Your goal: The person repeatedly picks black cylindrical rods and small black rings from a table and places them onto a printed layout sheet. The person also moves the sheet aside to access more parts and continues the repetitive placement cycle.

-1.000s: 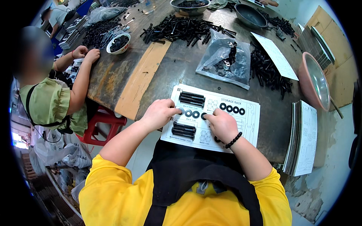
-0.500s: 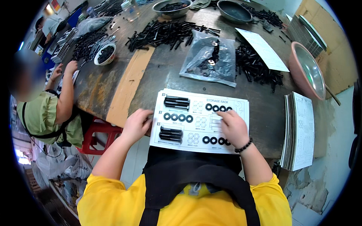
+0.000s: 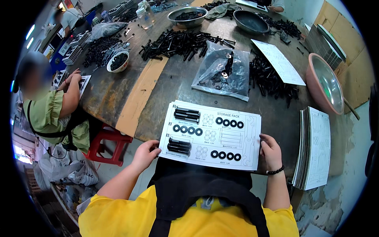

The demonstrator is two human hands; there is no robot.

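A white printed card lies at the table's near edge, with more sheets seemingly under it. Black bolts are grouped on its upper left, and a second group of bolts lies lower left. Rows of black washers sit flat over printed outlines. At the card's left edge, my left hand is closed, fingertips gripping the border near the lower corner. My right hand, a dark bead bracelet on its wrist, pinches the right edge. Beyond the card rests a clear plastic bag with small dark rings inside.
Loose black bolts are heaped beyond, with another bolt pile at right. A pink-rimmed basin and a stack of cards stand right. Metal bowls are farther off. At left, a co-worker sits near a red stool.
My right hand has left the washers on the card and moved right to its edge. My left hand has shifted lower along the left edge. The last washers in the rows now show uncovered.
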